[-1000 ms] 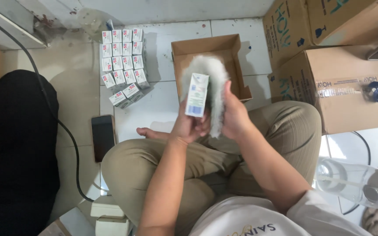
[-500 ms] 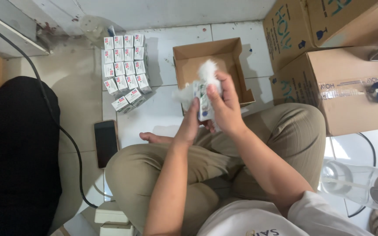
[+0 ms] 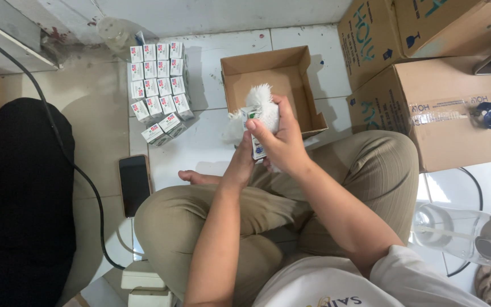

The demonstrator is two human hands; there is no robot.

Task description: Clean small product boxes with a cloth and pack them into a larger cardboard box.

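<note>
While held above the lap, small white carton now sits mostly buried in white fluffy padding; a second ago stood upright and fully exposed, printed face to the camera, padding behind it. Half a second ago already partly covered. Reads as wrapping under way, not finished: lower end of carton and a strip of its top still showing.

Right hand closed over the front of the bundle, fingers curled across carton and padding, thumb toward the top edge. Left hand clamped from beneath and behind, mostly hidden by the right; exact finger placement not discernible. Hands together, both gripping the same bundle.

Bundle positioned over the crossed legs, just in front of open empty cardboard box, not inside it and not touching it as far as visible.

Further out: grid of matching small cartons on white tiled floor to the left, a few at the near end tipped out of line. Dark phone flat on floor beside left knee. Large brown shipping boxes stacked to the right. Black cable trailing along the left.
</note>
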